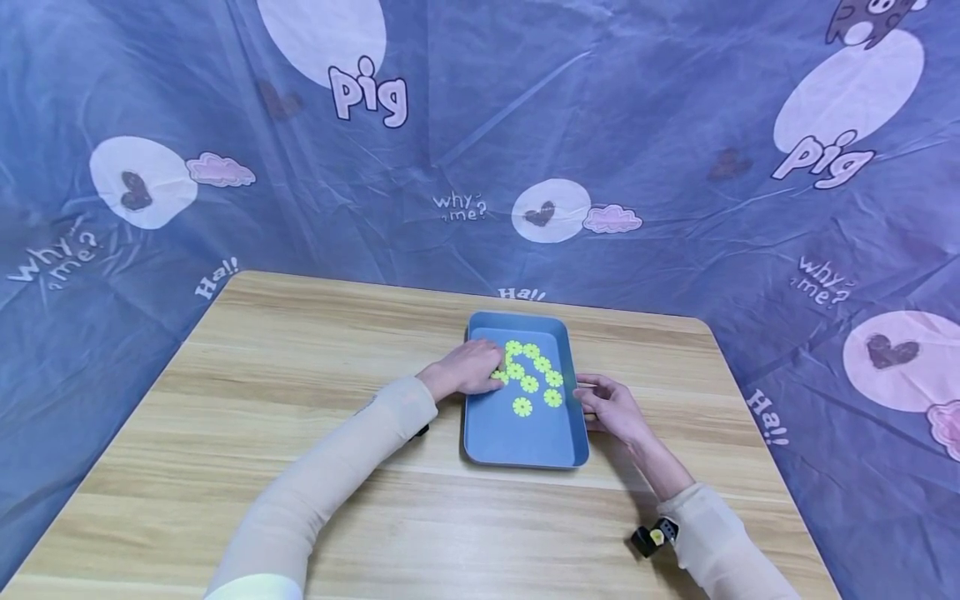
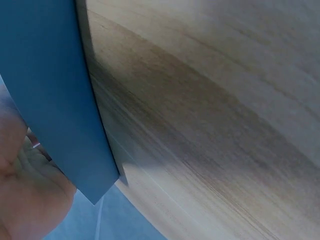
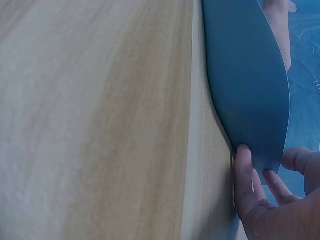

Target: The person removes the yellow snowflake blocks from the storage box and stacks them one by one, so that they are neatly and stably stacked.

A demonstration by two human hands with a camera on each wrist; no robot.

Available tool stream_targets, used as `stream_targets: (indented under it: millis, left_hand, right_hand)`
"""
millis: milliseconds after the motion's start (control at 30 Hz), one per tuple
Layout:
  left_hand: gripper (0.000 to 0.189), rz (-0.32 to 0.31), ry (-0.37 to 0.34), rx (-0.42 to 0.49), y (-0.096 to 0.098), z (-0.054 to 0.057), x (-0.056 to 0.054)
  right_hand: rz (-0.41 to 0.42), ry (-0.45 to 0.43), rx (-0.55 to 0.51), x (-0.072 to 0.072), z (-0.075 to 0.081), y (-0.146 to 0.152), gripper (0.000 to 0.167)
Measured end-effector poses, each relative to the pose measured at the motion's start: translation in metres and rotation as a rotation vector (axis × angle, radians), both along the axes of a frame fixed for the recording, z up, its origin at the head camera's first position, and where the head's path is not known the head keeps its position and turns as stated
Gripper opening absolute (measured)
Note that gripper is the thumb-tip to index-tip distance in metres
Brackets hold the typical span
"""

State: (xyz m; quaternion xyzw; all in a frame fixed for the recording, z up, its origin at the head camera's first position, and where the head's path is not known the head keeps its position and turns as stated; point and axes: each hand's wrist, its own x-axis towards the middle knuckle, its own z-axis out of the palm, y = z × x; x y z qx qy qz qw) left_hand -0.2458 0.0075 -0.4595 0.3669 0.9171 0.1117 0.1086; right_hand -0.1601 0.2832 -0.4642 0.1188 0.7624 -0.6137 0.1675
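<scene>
A blue rectangular tray (image 1: 525, 442) lies on the table with several yellow-green notched discs (image 1: 522, 407) on its floor, mostly toward the far half. My left hand (image 1: 474, 367) reaches over the tray's left wall, its fingers down among the discs at that side. One disc (image 1: 500, 377) shows between its thumb and fingers; whether they pinch it cannot be told. In the left wrist view the tray's wall (image 2: 55, 100) hides those fingertips. My right hand (image 1: 611, 408) holds the tray's right wall, fingers against the outside and thumb at the rim, as the right wrist view (image 3: 280, 215) shows.
The wood-grain table (image 1: 360, 500) extends around the tray on all sides. A blue printed cloth (image 1: 465, 150) hangs behind the table and along both sides. A small black device (image 1: 654, 537) is strapped at the right wrist.
</scene>
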Motion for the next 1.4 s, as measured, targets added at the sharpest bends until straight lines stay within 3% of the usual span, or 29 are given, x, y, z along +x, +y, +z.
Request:
stream_targets:
  millis: [167, 433, 767, 1133, 1400]
  left_hand:
    - [0.032, 0.02, -0.039, 0.027, 0.0, 0.0, 0.002]
    - [0.033, 0.024, -0.041, 0.068, 0.0, -0.002, 0.004]
    - [0.017, 0.04, -0.096, 0.165, -0.003, 0.003, 0.007]
    - [0.007, 0.064, -0.157, 0.357, -0.018, 0.016, 0.015]
    - [0.011, 0.1, -0.171, 0.463, -0.04, 0.026, 0.019]
  right_hand:
    - [0.008, -0.001, 0.0, 0.0, -0.001, 0.001, 0.055]
    - [0.008, -0.012, 0.015, 0.002, -0.001, 0.001, 0.057]
    - [0.016, -0.017, 0.018, 0.003, -0.001, 0.002, 0.057]
    - [0.021, -0.012, 0.007, 0.004, -0.001, 0.005, 0.057]
    - [0.022, -0.007, 0.008, 0.004, -0.002, 0.006, 0.057]
